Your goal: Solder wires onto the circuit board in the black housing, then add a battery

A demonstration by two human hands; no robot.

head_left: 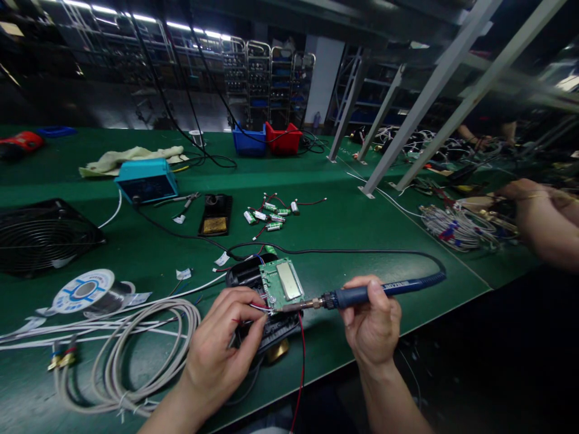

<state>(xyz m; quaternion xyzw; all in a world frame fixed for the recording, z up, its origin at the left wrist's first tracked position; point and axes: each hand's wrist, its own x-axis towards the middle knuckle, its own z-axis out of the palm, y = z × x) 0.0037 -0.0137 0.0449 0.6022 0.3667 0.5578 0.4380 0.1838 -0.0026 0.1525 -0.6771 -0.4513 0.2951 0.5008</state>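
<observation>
The left hand (221,343) pinches thin wires against the green board (281,283) on the bench (362,223) to steady them, while the right hand (371,319) grips the iron (362,295) pen-style, tip at the board's edge.

Green-topped workbench (353,223) fills the room's foreground. Behind it, metal rack shelving (266,78) along the far side, strip lights (136,17) above the racks (bright, blown out). Grey slanted frame struts (434,90) rise right of the racks. Room dim.
</observation>
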